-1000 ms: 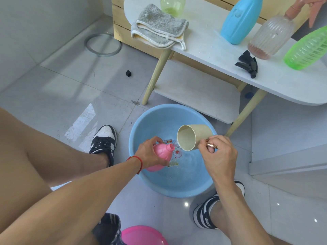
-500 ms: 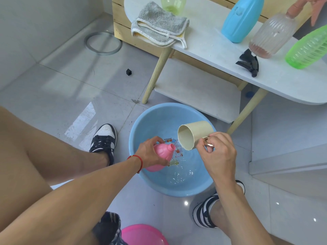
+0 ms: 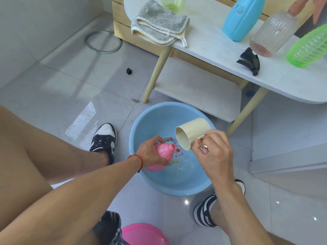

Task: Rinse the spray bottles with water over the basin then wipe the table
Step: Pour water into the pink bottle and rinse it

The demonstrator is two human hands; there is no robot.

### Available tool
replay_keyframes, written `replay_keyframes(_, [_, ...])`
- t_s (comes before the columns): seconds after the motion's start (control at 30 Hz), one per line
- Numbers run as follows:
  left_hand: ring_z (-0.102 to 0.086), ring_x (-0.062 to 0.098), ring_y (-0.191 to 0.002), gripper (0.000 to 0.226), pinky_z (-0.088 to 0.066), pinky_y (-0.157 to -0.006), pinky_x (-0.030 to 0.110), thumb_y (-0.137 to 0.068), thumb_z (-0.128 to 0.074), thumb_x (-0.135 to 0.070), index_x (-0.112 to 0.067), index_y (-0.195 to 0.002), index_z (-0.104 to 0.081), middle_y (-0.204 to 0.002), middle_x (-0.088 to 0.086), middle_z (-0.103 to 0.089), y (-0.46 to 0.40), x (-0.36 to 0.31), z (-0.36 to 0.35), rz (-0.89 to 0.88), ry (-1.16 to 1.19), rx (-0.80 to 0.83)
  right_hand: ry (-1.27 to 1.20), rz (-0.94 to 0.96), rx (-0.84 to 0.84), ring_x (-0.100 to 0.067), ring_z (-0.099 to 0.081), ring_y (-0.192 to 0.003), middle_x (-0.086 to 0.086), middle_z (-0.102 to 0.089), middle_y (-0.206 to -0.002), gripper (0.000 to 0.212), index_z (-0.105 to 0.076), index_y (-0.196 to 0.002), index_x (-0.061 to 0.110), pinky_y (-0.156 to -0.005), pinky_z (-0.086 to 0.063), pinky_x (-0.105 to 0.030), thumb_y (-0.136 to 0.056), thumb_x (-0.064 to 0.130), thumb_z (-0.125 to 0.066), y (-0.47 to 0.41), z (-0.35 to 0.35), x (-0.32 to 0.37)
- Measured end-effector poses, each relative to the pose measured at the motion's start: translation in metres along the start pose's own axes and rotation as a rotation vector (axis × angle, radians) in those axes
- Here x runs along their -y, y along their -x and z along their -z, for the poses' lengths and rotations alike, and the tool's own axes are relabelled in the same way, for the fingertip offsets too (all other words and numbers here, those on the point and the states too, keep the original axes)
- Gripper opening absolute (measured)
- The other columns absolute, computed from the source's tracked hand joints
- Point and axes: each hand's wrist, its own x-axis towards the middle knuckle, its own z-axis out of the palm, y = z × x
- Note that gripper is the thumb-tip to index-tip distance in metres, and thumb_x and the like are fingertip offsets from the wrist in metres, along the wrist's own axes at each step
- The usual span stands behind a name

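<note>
Underfoot, grey floor tiles (image 3: 62,82), white table (image 3: 221,55), blue basin (image 3: 141,124)

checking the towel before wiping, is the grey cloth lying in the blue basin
No, the grey cloth lies folded on the white table, above the blue basin.

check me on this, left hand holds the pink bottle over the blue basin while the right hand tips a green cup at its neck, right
Not quite: the cup is cream, not green, as the head view shows. The left hand does hold the pink bottle over the blue basin while the right hand tips it.
</note>
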Motion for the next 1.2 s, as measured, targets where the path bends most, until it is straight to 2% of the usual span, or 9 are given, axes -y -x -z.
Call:
replay_keyframes(0.37, [-0.062, 0.02, -0.102, 0.07, -0.058, -0.083, 0.035, -0.054, -0.091, -0.047, -0.04, -0.114, -0.057, -0.114, -0.007, -0.059, -0.002, 0.0, 0.0, 0.017, 0.009, 0.008, 0.078, 0.174, -0.023, -0.033, -0.065, -0.087, -0.005, -0.056, -0.068, 0.031, -0.054, -0.062, 0.007, -0.064, -0.055, -0.036, -0.091, 0.007, -0.064, 0.001, -0.002, 0.002])
replay_keyframes(0.53, [-0.063, 0.019, -0.101, 0.071, -0.059, -0.078, 0.033, -0.052, -0.09, -0.049, -0.041, -0.115, -0.057, -0.113, -0.008, -0.059, -0.002, 0.0, 0.0, 0.023, 0.025, 0.006, 0.022, 0.044, -0.007, -0.031, -0.064, -0.093, -0.005, -0.057, -0.071, 0.033, -0.055, -0.063, 0.007, -0.077, -0.054, -0.032, -0.092, 0.006, -0.07, 0.009, -0.011, -0.003])
replay_keyframes(0.6, [-0.064, 0.017, -0.099, 0.067, -0.056, -0.073, 0.028, -0.055, -0.091, -0.047, -0.042, -0.114, -0.058, -0.111, -0.01, -0.059, -0.002, 0.001, -0.001, 0.023, 0.038, -0.016, -0.025, -0.142, 0.106, -0.03, -0.058, -0.096, -0.006, -0.059, -0.076, 0.032, -0.057, -0.066, 0.007, -0.085, -0.049, -0.032, -0.094, 0.01, -0.073, 0.017, -0.021, -0.014])
replay_keyframes(0.7, [-0.063, 0.014, -0.096, 0.063, -0.049, -0.066, 0.022, -0.06, -0.092, -0.042, -0.041, -0.113, -0.059, -0.108, -0.011, -0.059, -0.001, 0.001, 0.0, 0.024, 0.08, -0.036, 0.042, -0.317, 0.335, -0.034, -0.056, -0.088, -0.009, -0.063, -0.077, 0.035, -0.07, -0.08, 0.005, -0.087, -0.044, -0.039, -0.105, 0.022, -0.052, 0.037, -0.043, -0.034])
replay_keyframes(0.77, [-0.063, 0.013, -0.094, 0.062, -0.047, -0.064, 0.021, -0.062, -0.093, -0.039, -0.041, -0.114, -0.059, -0.108, -0.011, -0.059, -0.001, 0.002, 0.001, 0.029, 0.105, -0.028, 0.166, -0.31, 0.476, -0.035, -0.058, -0.08, -0.012, -0.066, -0.073, 0.036, -0.073, -0.084, 0.004, -0.087, -0.041, -0.041, -0.104, 0.018, -0.047, 0.05, -0.059, -0.041])
replay_keyframes(0.83, [-0.062, 0.014, -0.094, 0.062, -0.047, -0.063, 0.021, -0.063, -0.093, -0.037, -0.042, -0.114, -0.058, -0.11, -0.011, -0.058, -0.001, 0.002, 0.003, 0.032, 0.118, -0.019, 0.327, -0.226, 0.602, -0.034, -0.06, -0.076, -0.012, -0.068, -0.071, 0.02, -0.074, -0.082, 0.008, -0.085, -0.04, -0.043, -0.093, 0.004, -0.058, 0.058, -0.07, -0.041])
replay_keyframes(1.0, [-0.063, 0.011, -0.099, 0.063, -0.05, -0.065, 0.021, -0.059, -0.092, -0.042, -0.046, -0.112, -0.057, -0.115, -0.014, -0.059, -0.001, 0.007, 0.004, 0.049, 0.166, -0.031, 0.619, -0.219, 0.972, -0.028, -0.058, -0.092, -0.006, -0.07, -0.087, 0.022, -0.068, -0.091, 0.02, -0.098, -0.035, -0.041, -0.081, 0.007, -0.053, 0.075, -0.094, -0.03])
replay_keyframes(1.1, [-0.063, 0.008, -0.1, 0.064, -0.051, -0.066, 0.021, -0.06, -0.093, -0.041, -0.047, -0.113, -0.057, -0.118, -0.015, -0.058, -0.002, 0.008, 0.005, 0.058, 0.185, -0.031, 0.464, -0.376, 0.95, -0.031, -0.054, -0.107, -0.007, -0.069, -0.097, 0.027, -0.071, -0.098, 0.018, -0.099, -0.037, -0.035, -0.081, 0.008, -0.053, 0.093, -0.11, -0.031])
replay_keyframes(1.2, [-0.064, 0.007, -0.098, 0.065, -0.05, -0.066, 0.021, -0.06, -0.094, -0.039, -0.047, -0.113, -0.057, -0.117, -0.015, -0.058, -0.002, 0.008, 0.006, 0.068, 0.194, -0.039, -0.005, -0.551, 0.843, -0.036, -0.052, -0.11, -0.007, -0.07, -0.088, 0.035, -0.075, -0.093, 0.013, -0.089, -0.04, -0.028, -0.084, -0.004, -0.045, 0.098, -0.118, -0.033])
